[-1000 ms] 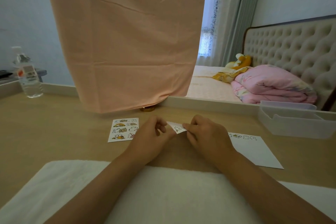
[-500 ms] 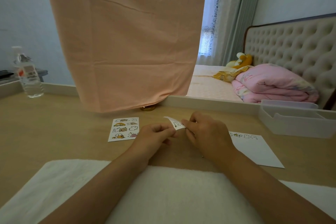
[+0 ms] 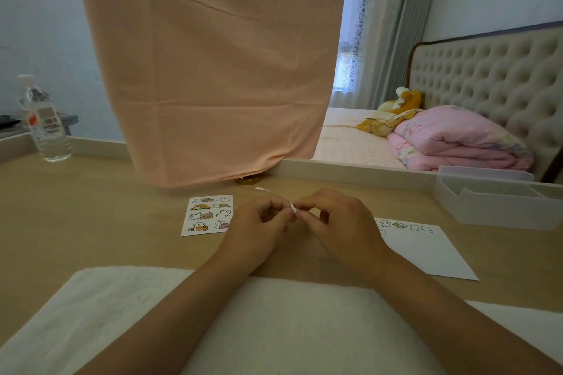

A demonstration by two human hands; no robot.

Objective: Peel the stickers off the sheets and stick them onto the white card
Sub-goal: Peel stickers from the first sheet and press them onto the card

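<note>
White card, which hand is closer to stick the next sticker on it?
Probably the right hand. The white card lies just beside it, while the left hand sits farther off, nearer the sticker sheet. Both hands pinch the small strip right now.

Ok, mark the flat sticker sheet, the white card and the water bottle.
sticker sheet (image 3: pixel 208 215): head view, middle of its printed face.
white card (image 3: pixel 426 253): head view, bare area below its stuck stickers.
water bottle (image 3: pixel 50 143): head view, lower clear body.

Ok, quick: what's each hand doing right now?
Left hand: pinching the small sticker strip.
Right hand: pinching the same sticker strip.
</note>
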